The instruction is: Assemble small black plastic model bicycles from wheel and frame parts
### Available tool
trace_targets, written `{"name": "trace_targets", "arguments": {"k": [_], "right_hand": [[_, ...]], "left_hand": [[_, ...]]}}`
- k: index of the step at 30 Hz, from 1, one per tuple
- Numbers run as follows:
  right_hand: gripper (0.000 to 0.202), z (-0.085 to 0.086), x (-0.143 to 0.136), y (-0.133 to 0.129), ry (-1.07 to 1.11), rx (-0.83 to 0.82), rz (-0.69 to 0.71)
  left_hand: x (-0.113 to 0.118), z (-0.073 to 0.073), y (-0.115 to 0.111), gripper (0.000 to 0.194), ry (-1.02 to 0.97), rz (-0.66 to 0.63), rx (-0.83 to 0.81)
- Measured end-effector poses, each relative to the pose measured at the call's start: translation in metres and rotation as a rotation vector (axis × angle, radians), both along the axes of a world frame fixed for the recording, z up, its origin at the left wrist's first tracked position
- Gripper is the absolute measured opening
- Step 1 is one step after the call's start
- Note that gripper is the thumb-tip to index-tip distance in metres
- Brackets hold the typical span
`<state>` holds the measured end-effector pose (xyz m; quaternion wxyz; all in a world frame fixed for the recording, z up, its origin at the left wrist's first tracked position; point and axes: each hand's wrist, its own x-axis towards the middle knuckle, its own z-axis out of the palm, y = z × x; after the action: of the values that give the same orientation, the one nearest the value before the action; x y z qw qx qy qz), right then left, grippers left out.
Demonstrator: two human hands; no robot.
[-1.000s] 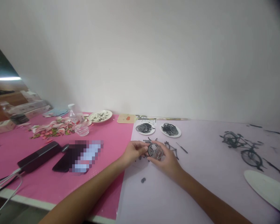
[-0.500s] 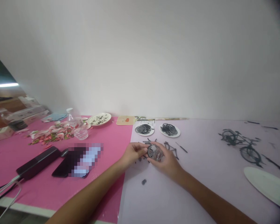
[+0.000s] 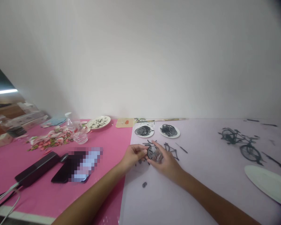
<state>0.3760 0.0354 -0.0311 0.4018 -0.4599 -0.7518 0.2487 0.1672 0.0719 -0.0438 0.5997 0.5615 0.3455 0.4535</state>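
A small spoked bicycle wheel (image 3: 152,154), dark-rimmed, is held upright between my two hands. My left hand (image 3: 131,157) pinches its left side with thumb and fingers. Around the wheel's right side curve the thumb and forefinger of my right hand (image 3: 169,162). Dark small parts show partly behind and under the hands; what they are I cannot make out. Just beyond my right hand lies a black miniature bicycle frame (image 3: 173,153), with a thin screwdriver (image 3: 181,147) beside it. A small dark piece (image 3: 144,184) lies nearer to me on the white sheet.
Behind the hands stand a left plate (image 3: 136,135) and a right plate (image 3: 178,135) of black parts. At right are a miniature bicycle (image 3: 242,143) and an oval white plate (image 3: 267,184). A phone (image 3: 62,170), black box (image 3: 37,168) and bottle (image 3: 70,122) occupy the pink left side.
The view has tilted slightly. My right forefinger has lifted off the wheel's upper edge and points up more; the wheel stays between both hands.
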Motion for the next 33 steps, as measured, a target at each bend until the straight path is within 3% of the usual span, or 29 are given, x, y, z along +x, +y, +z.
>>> {"name": "trace_targets", "arguments": {"k": [33], "right_hand": [[0.070, 0.0015, 0.0006, 0.0002, -0.004, -0.100, 0.044]], "left_hand": [[-0.0067, -0.0018, 0.0025, 0.052, 0.091, -0.089, -0.029]]}}
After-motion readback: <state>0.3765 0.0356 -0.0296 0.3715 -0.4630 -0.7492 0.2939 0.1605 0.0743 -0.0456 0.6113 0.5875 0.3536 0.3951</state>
